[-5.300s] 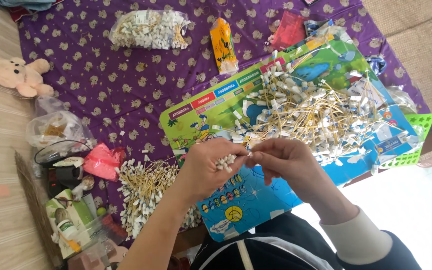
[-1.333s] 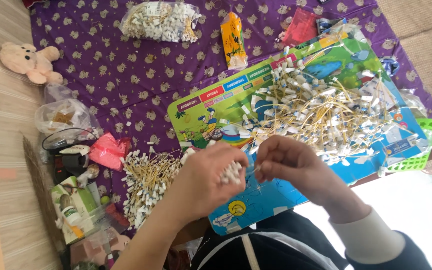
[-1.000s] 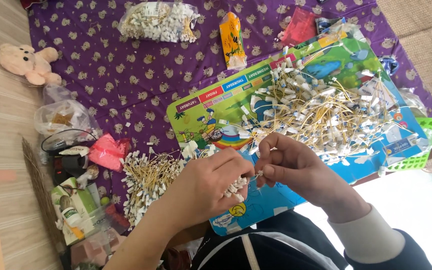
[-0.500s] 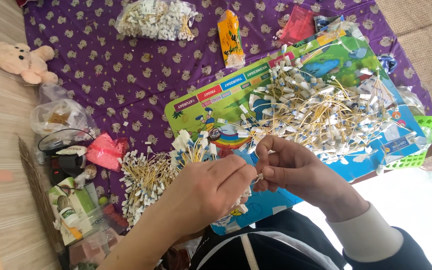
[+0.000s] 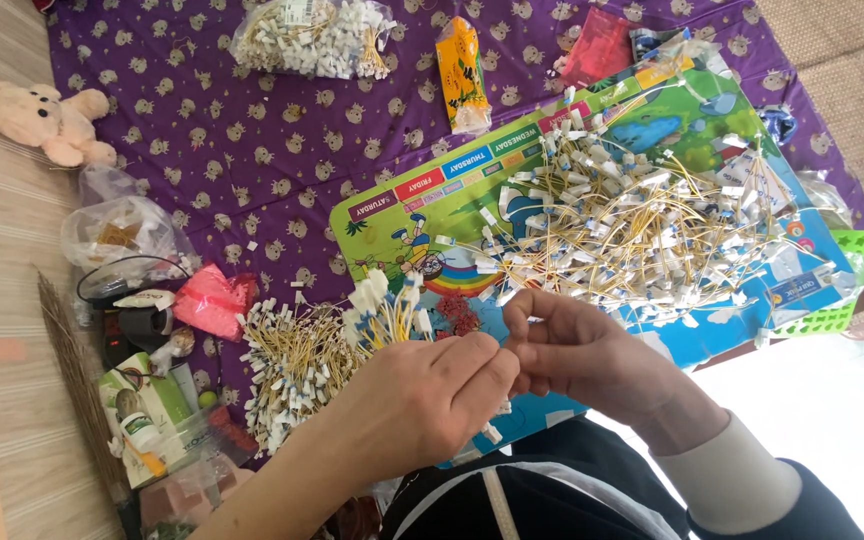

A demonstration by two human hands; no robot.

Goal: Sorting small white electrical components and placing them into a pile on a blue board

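My left hand grips a bunch of short yellow wires with white end tags, their tags fanning up and to the left. My right hand is close against it, fingers pinched at the bunch near my left fingertips. Behind my hands a large loose heap of the same tagged yellow wires lies on a colourful printed board. A sorted pile of tagged wires rests on the purple patterned cloth to the left of my left hand.
A clear bag of white tagged pieces, an orange packet and a red packet lie at the far side. A teddy bear, plastic bags, a pink pouch, a broom and a green basket ring the cloth.
The bunch in my left hand has turned so its tags now fan up to the left. My hands have stayed together over the near edge of the board.
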